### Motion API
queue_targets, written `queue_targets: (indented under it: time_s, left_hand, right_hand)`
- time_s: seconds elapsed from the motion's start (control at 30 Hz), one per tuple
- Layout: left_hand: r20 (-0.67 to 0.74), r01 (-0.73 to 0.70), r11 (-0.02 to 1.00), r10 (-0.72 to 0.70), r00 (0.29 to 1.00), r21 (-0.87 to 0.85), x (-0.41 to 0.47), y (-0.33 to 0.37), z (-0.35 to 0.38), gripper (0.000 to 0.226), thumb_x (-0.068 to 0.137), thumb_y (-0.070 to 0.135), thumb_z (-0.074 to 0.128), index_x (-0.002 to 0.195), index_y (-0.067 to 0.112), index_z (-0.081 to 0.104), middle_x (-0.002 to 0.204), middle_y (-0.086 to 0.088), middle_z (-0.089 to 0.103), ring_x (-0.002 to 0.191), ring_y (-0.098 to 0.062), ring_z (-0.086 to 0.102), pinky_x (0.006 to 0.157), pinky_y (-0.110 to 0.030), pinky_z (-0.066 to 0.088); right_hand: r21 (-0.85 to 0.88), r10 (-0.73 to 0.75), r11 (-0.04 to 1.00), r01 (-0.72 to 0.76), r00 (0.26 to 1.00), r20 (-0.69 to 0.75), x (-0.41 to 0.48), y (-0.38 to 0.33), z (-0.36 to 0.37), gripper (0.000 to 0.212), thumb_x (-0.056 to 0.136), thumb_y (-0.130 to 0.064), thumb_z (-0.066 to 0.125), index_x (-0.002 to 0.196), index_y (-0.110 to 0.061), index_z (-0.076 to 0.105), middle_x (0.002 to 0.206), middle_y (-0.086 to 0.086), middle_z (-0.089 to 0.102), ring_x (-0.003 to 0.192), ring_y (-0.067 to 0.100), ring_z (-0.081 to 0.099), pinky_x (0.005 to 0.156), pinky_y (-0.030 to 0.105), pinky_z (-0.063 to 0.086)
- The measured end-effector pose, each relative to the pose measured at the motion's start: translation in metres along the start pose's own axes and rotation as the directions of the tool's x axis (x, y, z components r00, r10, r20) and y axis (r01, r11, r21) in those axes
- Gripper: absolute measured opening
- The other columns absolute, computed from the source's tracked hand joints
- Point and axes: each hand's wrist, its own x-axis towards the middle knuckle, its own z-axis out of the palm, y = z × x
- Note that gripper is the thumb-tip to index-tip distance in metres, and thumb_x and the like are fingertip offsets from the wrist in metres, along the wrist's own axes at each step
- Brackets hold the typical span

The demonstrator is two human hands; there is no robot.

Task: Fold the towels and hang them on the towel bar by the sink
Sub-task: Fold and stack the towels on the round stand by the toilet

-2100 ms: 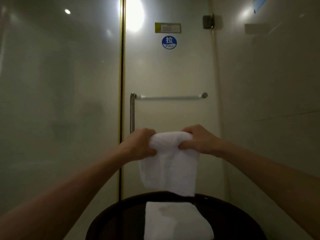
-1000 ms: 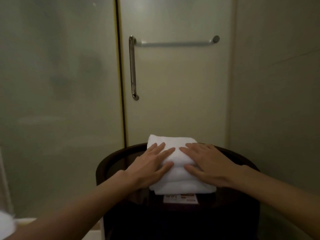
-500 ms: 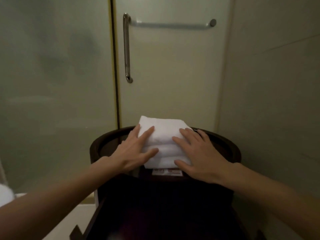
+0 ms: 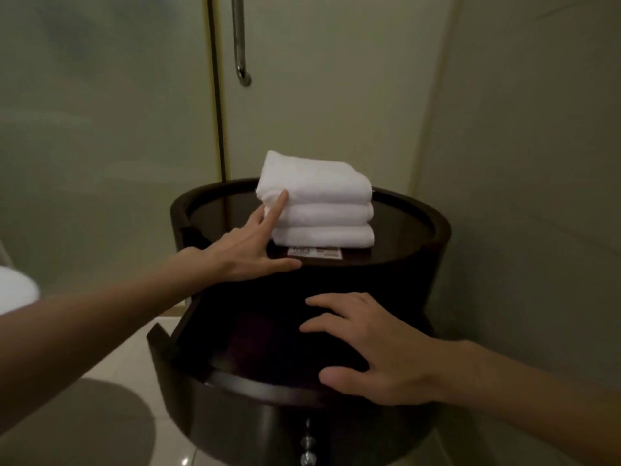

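Towels [image 4: 316, 200], white and folded, lie as a stack of three rounded layers on the top shelf [image 4: 403, 227] of a dark round stand, toward its far left side and close to the glass door [image 4: 319, 95]. A small printed card [image 4: 314, 252] shows just under the front edge of the stack. The left hand [image 4: 245, 247] is open and grips nothing: its forefinger rests against the left end of the upper layer, and the thumb lies along the front edge of the shelf. The right hand [image 4: 373, 348] is also open, fingers spread, held in front of the lower tier [image 4: 235, 381] of the stand; contact with that tier cannot be confirmed. Compared with half a second ago, both palms have left the top of the stack, where they were pressing it flat, and the right hand has dropped well below it. The view has also tipped downward, so the horizontal bar on the door is out of frame and only the lower end of the vertical door handle [image 4: 240, 38] remains visible. Judgement: the folding and flattening step appears complete, with the left forefinger making a final alignment check. Hanging on the towel bar is not yet done, and no towel is in hand.
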Motion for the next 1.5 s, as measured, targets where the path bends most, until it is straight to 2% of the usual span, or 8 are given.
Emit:
queue_targets:
  time_s: [0.1,0.2,0.37,0.83,1.17,1.27,1.4,1.5]
  left_hand:
    - [-0.016,-0.012,1.0,0.012,1.0,0.002,0.001,-0.002,0.002,0.113,0.067,0.078,0.058,0.13,0.058,-0.034,0.161,-0.004,-0.002,0.133,-0.039,0.04,0.105,-0.049,0.037]
    - [-0.027,-0.014,0.999,0.015,1.0,0.03,0.002,-0.001,0.003,0.118,0.067,0.075,0.062,0.131,0.056,-0.035,0.161,-0.006,0.0,0.134,-0.04,0.038,0.106,-0.054,0.033]
    - [-0.045,-0.015,0.998,0.018,0.999,0.065,0.002,0.0,0.002,0.122,0.068,0.069,0.067,0.132,0.054,-0.036,0.16,-0.007,0.005,0.132,-0.04,0.04,0.104,-0.054,0.034]
    - [-0.044,-0.031,0.997,0.034,0.998,0.076,0.002,0.0,0.0,0.121,0.07,0.067,0.066,0.135,0.051,-0.035,0.158,-0.01,0.011,0.13,-0.036,0.043,0.107,-0.051,0.032]
    - [-0.04,-0.035,0.998,0.037,0.999,0.05,0.004,-0.002,-0.001,0.119,0.072,0.065,0.066,0.136,0.051,-0.033,0.157,-0.01,0.015,0.133,-0.033,0.039,0.108,-0.05,0.03]
    - [-0.033,-0.037,0.999,0.038,0.999,0.038,0.004,-0.003,-0.001,0.118,0.072,0.065,0.066,0.134,0.053,-0.034,0.157,-0.009,0.015,0.135,-0.033,0.037,0.108,-0.05,0.029]
    - [-0.03,-0.035,0.999,0.036,0.999,0.04,0.004,-0.003,-0.001,0.117,0.072,0.066,0.065,0.133,0.054,-0.034,0.156,-0.01,0.017,0.131,-0.034,0.041,0.107,-0.048,0.032]
    - [-0.028,-0.028,0.999,0.029,0.999,0.037,0.004,-0.003,0.0,0.116,0.071,0.067,0.065,0.133,0.055,-0.034,0.156,-0.011,0.018,0.126,-0.036,0.046,0.106,-0.047,0.035]
  right_hand:
    - [0.027,-0.033,0.999,0.032,0.998,0.052,-0.004,-0.008,0.006,0.057,0.088,-0.065,0.044,0.138,-0.043,0.034,0.155,-0.011,0.019,0.138,0.005,0.015,0.103,0.019,0.014]
    - [0.004,-0.065,0.998,0.065,0.998,0.014,-0.007,-0.013,0.005,0.056,0.088,-0.061,0.048,0.138,-0.038,0.038,0.153,-0.008,0.026,0.137,0.004,0.019,0.104,0.014,0.012]
    - [-0.14,-0.162,0.976,0.165,0.986,0.028,-0.005,-0.019,0.006,0.057,0.086,-0.056,0.054,0.135,-0.029,0.046,0.147,-0.001,0.039,0.135,0.01,0.031,0.112,0.026,0.02]
    - [-0.217,-0.108,0.972,0.093,0.992,-0.058,0.005,-0.005,0.008,0.06,0.083,-0.063,0.051,0.132,-0.029,0.048,0.144,-0.002,0.042,0.135,0.01,0.032,0.111,0.024,0.02]
    - [-0.401,-0.015,0.915,-0.05,0.987,-0.159,0.022,0.013,0.007,0.071,0.076,-0.067,0.052,0.128,-0.019,0.056,0.14,0.012,0.049,0.133,0.025,0.042,0.112,0.04,0.03]
    - [-0.426,0.055,0.896,-0.125,0.983,-0.173,0.026,0.02,0.004,0.082,0.074,-0.074,0.047,0.133,-0.018,0.052,0.144,0.014,0.044,0.136,0.027,0.037,0.114,0.04,0.024]
    - [-0.412,0.079,0.9,-0.142,0.983,-0.166,0.033,0.035,0.002,0.097,0.074,-0.082,0.035,0.148,-0.02,0.028,0.157,0.009,0.02,0.146,0.022,0.013,0.118,0.035,0.002]
    - [-0.391,0.084,0.908,-0.15,0.98,-0.181,0.039,0.042,0.002,0.102,0.073,-0.084,0.034,0.15,-0.019,0.021,0.157,0.006,0.021,0.145,0.019,0.016,0.115,0.031,0.002]
